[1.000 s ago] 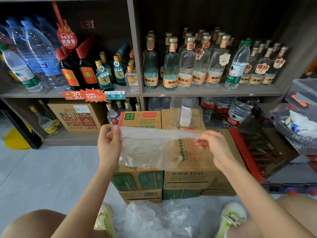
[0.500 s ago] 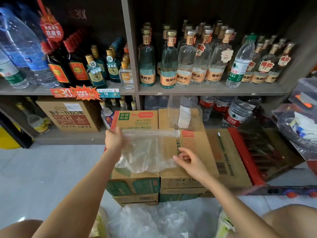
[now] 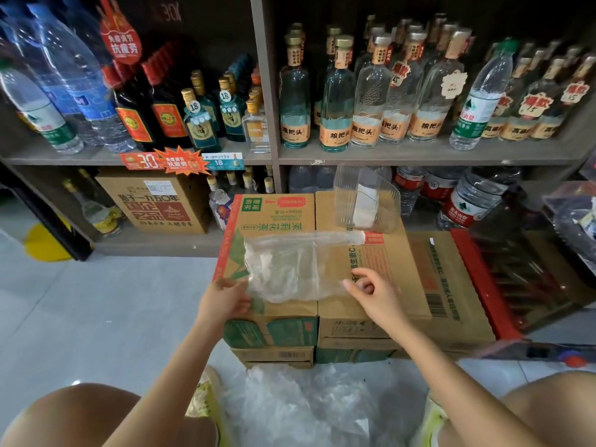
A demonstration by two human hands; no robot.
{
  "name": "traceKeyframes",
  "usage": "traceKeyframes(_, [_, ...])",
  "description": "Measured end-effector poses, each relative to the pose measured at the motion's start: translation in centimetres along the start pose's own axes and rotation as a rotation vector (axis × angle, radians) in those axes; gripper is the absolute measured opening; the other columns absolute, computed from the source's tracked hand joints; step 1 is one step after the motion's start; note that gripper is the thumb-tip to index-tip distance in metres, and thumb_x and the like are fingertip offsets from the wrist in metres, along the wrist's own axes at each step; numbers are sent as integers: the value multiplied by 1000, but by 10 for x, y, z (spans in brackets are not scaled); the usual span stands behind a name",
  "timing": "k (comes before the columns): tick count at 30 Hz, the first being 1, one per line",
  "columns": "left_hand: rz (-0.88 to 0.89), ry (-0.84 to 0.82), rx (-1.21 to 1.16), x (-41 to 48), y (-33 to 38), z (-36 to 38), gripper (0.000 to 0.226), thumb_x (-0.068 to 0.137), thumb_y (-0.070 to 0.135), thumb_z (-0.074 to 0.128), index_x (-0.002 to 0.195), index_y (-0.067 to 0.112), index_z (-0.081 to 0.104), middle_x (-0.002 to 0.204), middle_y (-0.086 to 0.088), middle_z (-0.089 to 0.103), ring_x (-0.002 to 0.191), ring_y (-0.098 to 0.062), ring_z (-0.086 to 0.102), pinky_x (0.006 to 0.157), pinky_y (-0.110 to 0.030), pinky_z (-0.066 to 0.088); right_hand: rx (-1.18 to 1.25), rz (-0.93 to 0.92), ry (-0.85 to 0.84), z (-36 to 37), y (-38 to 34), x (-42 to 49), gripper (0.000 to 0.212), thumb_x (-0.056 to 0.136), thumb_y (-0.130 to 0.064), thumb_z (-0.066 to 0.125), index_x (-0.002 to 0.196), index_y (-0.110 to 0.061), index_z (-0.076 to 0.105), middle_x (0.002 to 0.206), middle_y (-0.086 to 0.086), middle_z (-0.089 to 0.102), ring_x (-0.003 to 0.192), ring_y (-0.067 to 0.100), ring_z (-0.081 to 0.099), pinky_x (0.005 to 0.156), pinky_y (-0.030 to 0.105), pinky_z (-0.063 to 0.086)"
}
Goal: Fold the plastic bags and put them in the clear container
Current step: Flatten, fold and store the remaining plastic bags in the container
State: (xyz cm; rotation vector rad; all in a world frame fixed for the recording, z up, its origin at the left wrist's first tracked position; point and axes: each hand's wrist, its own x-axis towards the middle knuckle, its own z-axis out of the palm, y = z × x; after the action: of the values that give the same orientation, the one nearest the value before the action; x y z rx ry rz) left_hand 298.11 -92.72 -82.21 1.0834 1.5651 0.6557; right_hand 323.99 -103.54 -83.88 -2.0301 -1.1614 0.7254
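Clear plastic bag [image 3: 290,269] lies spread flat on top of cartons [image 3: 403,269]. Left hand [image 3: 225,301] pinches bag's corner at cartons' near edge. Right hand [image 3: 374,293] at bag's other near corner, fingers loosely curled; grip on film cannot tell. Container [image 3: 366,201] stands at cartons' far edge. Step: first fold. Next: lift near edge, lay toward cartons' far side, press flat. Heap [image 3: 290,411] of bags waits below cartons.

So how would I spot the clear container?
Find the cardboard boxes stacked on the floor before the bottle shelves. On their top, at the back, sits the clear container: ribbed, see-through, something white folded inside, unlike the flat plastic bag lying before it.
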Motion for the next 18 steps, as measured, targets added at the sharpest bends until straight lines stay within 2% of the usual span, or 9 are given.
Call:
traceKeyframes(5, [42, 82, -1, -2, 1, 5, 4, 91, 7, 59, 92, 3, 60, 68, -12, 67, 54, -19, 59, 56, -28, 52, 19, 42, -40, -7, -3, -8, 33, 98, -34, 48, 127, -21, 56, 93, -20, 55, 95, 6, 54, 101, 39, 43])
traceKeyframes(8, [15, 80, -3, 1, 3, 8, 11, 91, 9, 60, 85, 0, 64, 64, -11, 67, 53, -20, 58, 57, -30, 54, 34, 67, -53, -6, -7, -8, 27, 97, -31, 51, 122, -24, 58, 90, -22, 54, 98, 10, 55, 99, 38, 43])
traceKeyframes(11, [-28, 77, -19, 5, 2, 10, 17, 90, 9, 62, 76, 0, 65, 58, -9, 67, 50, -18, 58, 54, -27, 53, 88, 86, -16, -5, -12, -6, 18, 96, -24, 55, 111, -24, 63, 93, -19, 58, 99, 10, 56, 87, 29, 46])
traceKeyframes(14, [-47, 77, -28, 9, 2, 9, 6, 86, 0, 61, 84, -2, 66, 59, -9, 68, 51, -17, 60, 48, -23, 51, 157, 108, 15, -6, -15, -4, 17, 93, -16, 58, 108, -19, 65, 99, -12, 60, 96, 8, 54, 77, 20, 42])
traceKeyframes(18, [-15, 114, -58, 10, 7, 2, 8, 87, 2, 58, 93, 0, 64, 73, -16, 69, 57, -20, 62, 45, -21, 48, 246, 108, 17, -15, -18, -2, 18, 91, -13, 61, 109, -20, 63, 95, -8, 63, 92, 10, 60, 67, 15, 41])
